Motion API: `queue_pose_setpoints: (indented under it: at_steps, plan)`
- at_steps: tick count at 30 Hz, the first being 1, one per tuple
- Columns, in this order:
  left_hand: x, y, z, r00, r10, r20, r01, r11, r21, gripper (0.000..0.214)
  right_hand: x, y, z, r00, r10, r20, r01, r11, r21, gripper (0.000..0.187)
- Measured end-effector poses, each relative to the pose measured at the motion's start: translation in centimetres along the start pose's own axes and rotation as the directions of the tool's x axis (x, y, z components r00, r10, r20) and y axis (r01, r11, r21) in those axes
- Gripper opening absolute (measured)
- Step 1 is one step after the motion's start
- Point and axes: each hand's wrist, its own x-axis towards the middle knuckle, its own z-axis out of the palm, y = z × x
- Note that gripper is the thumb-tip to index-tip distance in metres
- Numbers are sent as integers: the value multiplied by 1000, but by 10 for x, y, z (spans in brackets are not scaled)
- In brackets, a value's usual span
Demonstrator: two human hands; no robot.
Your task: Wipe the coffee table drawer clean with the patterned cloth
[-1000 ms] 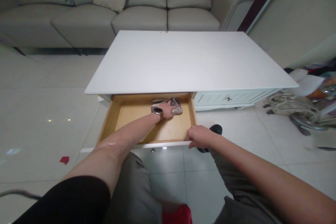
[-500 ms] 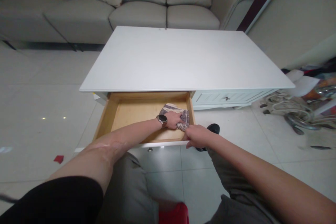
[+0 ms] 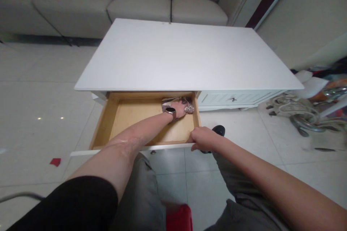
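My left hand, with a watch on the wrist, presses a patterned grey-and-white cloth onto the floor of a pulled-out wooden drawer. The cloth lies bunched under the palm and fingers at the drawer's back right corner, partly hidden by the hand. At the drawer's front right corner, my right hand grips the edge, its fingers wrapped around the white front panel.
The drawer belongs to a white coffee table with a closed drawer on the right. A grey sofa stands behind. Piled items lie at the right, a red scrap on the left floor, and something red below me.
My left hand has slid the cloth toward the back of the drawer, away from the front panel. My right hand keeps its hold on the drawer corner. The view has shifted slightly.
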Motion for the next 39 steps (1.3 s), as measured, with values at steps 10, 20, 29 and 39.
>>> queue_pose_setpoints:
  at_steps: [10, 20, 29, 39]
  plan:
    - [-22, 4, 7, 971, 221, 92, -227, 972, 54, 69, 2, 2, 3, 1000, -3, 18, 3, 1000, 11, 26]
    - [-66, 23, 14, 840, 473, 265, -461, 880, -112, 39, 4, -1, -5, 999, -12, 37, 11, 1000, 25, 18]
    - [-74, 0, 11, 871, 325, 368, -302, 946, -121, 62, 9, 0, -8, 997, -2, 74, -2, 998, 57, 19]
    - [-117, -117, -13, 936, -4, 351, 1, 1000, 7, 43, 12, 2, -7, 998, -2, 64, -4, 996, 87, 30]
